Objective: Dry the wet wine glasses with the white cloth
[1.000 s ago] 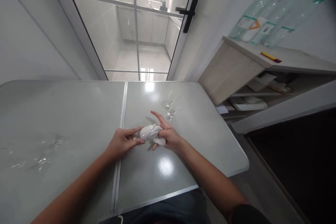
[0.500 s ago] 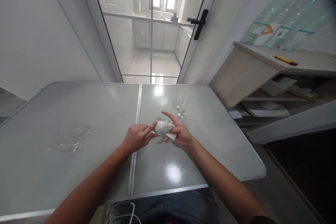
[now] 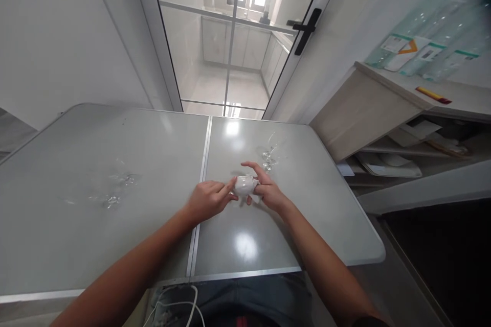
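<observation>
Between my two hands, over the right half of the table [image 3: 164, 245], is a small rounded white bundle [image 3: 245, 185], glossy, with loose paper-like folds. My left hand [image 3: 210, 200] closes its thumb and forefinger on the bundle's left end. At the other end my right hand [image 3: 271, 195] grips the white folds, its forefinger stretched out beyond them. What lies inside the wrapping is hidden. Just past my right hand rest clear, shiny, glass-like pieces [image 3: 267, 161]. Similar clear pieces [image 3: 112, 200] lie on the table's left half; their kind cannot be made out.
A metal seam [image 3: 204, 148] divides the table. Behind it stands a glazed door with a black handle [image 3: 307, 30]. To the right, a wooden shelf unit [image 3: 345, 117] carries clear bottles [image 3: 399, 36] and a yellow-red packet [image 3: 433, 95]. A white cable [image 3: 195, 301] hangs at the front edge.
The camera view has shifted a little. Both hands still hold the white bundle, and the white flap at my right hand shows less than before.
</observation>
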The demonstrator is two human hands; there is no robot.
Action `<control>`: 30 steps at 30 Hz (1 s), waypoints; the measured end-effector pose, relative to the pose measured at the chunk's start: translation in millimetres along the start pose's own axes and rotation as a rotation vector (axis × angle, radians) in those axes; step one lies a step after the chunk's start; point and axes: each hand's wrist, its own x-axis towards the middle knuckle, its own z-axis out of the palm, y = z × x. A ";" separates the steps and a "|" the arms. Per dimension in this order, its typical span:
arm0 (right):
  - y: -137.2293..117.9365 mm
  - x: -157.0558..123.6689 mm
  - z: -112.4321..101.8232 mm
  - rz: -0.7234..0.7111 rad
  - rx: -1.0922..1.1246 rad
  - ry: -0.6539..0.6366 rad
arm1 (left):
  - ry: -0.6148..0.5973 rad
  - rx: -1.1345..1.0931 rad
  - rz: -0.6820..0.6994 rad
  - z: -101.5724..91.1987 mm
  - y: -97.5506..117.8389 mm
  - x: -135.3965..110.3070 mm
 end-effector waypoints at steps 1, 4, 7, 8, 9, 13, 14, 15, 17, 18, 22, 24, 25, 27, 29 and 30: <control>-1.9 0.3 3.9 0.040 0.061 -0.019 | 0.015 0.076 0.087 -1.0 -2.4 0.0; -4.3 -0.4 10.0 0.061 0.134 -0.067 | 0.010 0.123 0.159 -6.4 -7.3 2.7; -1.3 -3.3 7.1 -0.004 0.021 -0.081 | -0.048 -0.063 -0.082 -11.5 -4.6 7.1; 0.3 -4.6 4.7 -0.037 -0.042 -0.088 | -0.102 -0.180 -0.202 -13.7 -3.0 9.1; 1.9 -6.1 2.1 -0.074 -0.118 -0.100 | -0.183 -0.316 -0.323 -16.3 -1.4 11.5; 5.6 -10.9 -5.6 -0.219 -0.518 -0.170 | -0.549 -0.795 -0.638 -27.7 -0.2 20.1; 5.7 -11.3 -5.7 -0.244 -0.600 -0.179 | -0.585 -0.840 -0.665 -28.7 -0.7 20.7; 5.6 -11.4 -4.9 -0.260 -0.654 -0.181 | -0.581 -0.842 -0.671 -28.2 -1.0 20.4; 4.6 -10.6 -1.2 -0.261 -0.664 -0.140 | -0.465 -0.713 -0.617 -23.2 -1.1 16.8; 3.9 -9.8 1.3 -0.241 -0.612 -0.098 | -0.368 -0.587 -0.552 -19.3 -1.0 14.1; 0.0 -6.1 10.8 -0.029 -0.134 -0.015 | -0.093 -0.018 -0.134 -5.9 -2.1 4.3; -1.7 -5.0 13.3 0.055 0.042 -0.033 | -0.084 0.087 -0.018 -4.7 -2.4 3.1; -2.3 -4.8 13.7 0.064 0.069 -0.024 | -0.085 0.077 -0.027 -5.3 -1.8 3.6; -3.1 -5.2 12.5 0.024 0.035 0.010 | -0.108 -0.053 -0.162 -8.0 1.1 6.2; -3.6 -6.3 9.1 -0.028 -0.054 0.010 | -0.218 -0.297 -0.351 -11.3 5.2 10.0; -3.8 -7.0 7.1 -0.052 -0.094 0.002 | -0.292 -0.430 -0.432 -12.7 7.1 11.9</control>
